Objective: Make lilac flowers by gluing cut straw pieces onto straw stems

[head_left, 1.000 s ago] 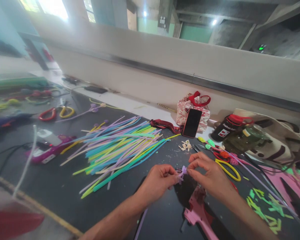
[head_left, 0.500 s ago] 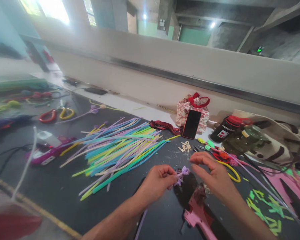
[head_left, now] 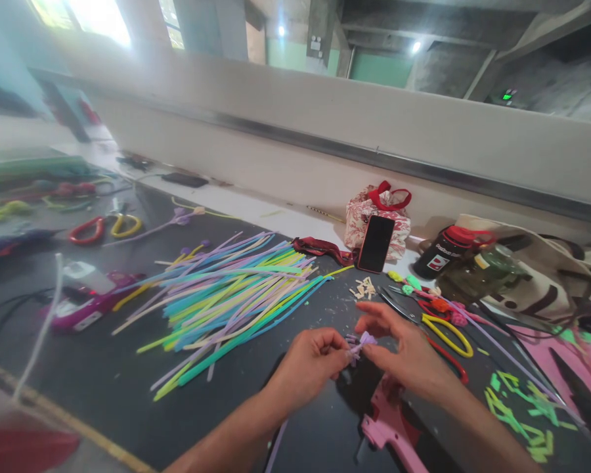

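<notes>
Moving left since half a second ago, my right hand [head_left: 404, 349] is hovering at the looped purple strip [head_left: 367, 339], thumb and fingers held apart; whether the thumb is touching, I cannot tell. My left hand [head_left: 311, 360] is pinching that strip, lower right of center. Slim, pastel sticks [head_left: 236, 299] are lying center-left; a smooth pink tool [head_left: 387, 428] is lying below.
</notes>
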{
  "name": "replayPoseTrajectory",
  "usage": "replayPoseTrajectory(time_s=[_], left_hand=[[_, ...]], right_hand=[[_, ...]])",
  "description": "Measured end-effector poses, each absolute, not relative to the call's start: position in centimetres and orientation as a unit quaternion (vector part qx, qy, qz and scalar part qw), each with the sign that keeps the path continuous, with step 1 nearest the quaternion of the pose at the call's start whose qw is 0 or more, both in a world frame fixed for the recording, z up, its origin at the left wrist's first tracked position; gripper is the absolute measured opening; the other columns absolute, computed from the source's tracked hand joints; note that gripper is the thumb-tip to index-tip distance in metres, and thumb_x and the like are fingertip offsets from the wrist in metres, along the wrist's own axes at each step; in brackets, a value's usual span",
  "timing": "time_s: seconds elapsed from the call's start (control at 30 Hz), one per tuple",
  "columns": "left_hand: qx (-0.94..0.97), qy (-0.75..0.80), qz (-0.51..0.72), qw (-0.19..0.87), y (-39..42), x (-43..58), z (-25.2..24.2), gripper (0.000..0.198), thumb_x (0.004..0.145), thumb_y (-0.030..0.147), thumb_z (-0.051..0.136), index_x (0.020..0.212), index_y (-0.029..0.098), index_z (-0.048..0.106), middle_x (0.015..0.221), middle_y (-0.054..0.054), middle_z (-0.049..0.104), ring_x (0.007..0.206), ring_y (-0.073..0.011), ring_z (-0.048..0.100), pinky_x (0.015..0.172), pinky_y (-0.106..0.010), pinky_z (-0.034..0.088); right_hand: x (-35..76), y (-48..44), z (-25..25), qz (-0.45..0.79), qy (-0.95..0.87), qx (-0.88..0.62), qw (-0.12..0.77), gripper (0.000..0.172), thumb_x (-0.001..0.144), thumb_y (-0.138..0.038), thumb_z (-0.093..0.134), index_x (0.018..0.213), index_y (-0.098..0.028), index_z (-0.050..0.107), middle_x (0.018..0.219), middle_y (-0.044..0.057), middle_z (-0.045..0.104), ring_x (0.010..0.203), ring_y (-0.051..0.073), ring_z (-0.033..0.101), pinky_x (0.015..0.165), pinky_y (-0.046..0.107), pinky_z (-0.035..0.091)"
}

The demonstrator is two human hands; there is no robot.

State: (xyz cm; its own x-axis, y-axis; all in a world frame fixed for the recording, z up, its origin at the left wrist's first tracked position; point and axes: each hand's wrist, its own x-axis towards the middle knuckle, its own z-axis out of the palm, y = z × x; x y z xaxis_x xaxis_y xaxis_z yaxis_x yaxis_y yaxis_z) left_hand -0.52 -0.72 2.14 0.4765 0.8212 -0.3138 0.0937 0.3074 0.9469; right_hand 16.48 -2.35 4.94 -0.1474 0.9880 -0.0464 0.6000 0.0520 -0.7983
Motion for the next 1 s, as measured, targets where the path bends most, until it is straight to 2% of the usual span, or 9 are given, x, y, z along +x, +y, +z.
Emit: replayPoseTrajectory(time_s=[0.13, 0.37, 0.77, 1.0], left_hand=[[0.531, 0.439, 0.260, 0.677, -0.72, -0.51, 2.14, 0.011, 0.069, 0.025, 0.057, 0.066, 0.014, 0.059, 0.040, 0.009, 0.041, 0.037, -0.0039, 0.030, 0.042, -0.018, 0.022], [0.531, 0.433, 0.262, 0.680, -0.44, -0.51, 1.65, 0.013, 0.069, 0.027, 0.057, 0.066, 0.015, 0.058, 0.040, 0.009, 0.041, 0.037, -0.0040, 0.030, 0.042, -0.018, 0.021], [0.522, 0.434, 0.268, 0.684, -0.46, -0.45, 1.94, 0.013, 0.068, 0.027, 0.058, 0.066, 0.014, 0.059, 0.042, 0.008, 0.043, 0.039, -0.0047, 0.032, 0.041, -0.018, 0.021], [0.492, 0.433, 0.285, 0.699, -0.47, -0.47, 2.00, 0.014, 0.067, 0.028, 0.061, 0.064, 0.015, 0.058, 0.040, 0.008, 0.044, 0.036, -0.0038, 0.030, 0.040, -0.018, 0.019]], right_hand=[[16.44, -2.43, 4.90, 0.347, -0.672, -0.591, 0.281, 0.046, 0.070, -0.012, 0.050, 0.114, -0.022, 0.044, 0.086, -0.001, 0.061, 0.085, 0.015, 0.058, 0.077, 0.028, 0.043], [16.52, -2.36, 4.54, 0.330, -0.683, -0.587, 0.283, 0.046, 0.068, -0.012, 0.051, 0.114, -0.022, 0.045, 0.086, -0.001, 0.061, 0.082, 0.015, 0.058, 0.080, 0.030, 0.043], [16.27, -2.26, 4.72, 0.345, -0.680, -0.585, 0.278, 0.046, 0.069, -0.012, 0.050, 0.114, -0.022, 0.046, 0.083, -0.002, 0.059, 0.081, 0.015, 0.057, 0.074, 0.027, 0.044], [16.23, -2.51, 4.89, 0.362, -0.674, -0.574, 0.294, 0.051, 0.067, -0.011, 0.055, 0.115, -0.022, 0.047, 0.096, 0.001, 0.060, 0.089, 0.017, 0.057, 0.084, 0.033, 0.042]])
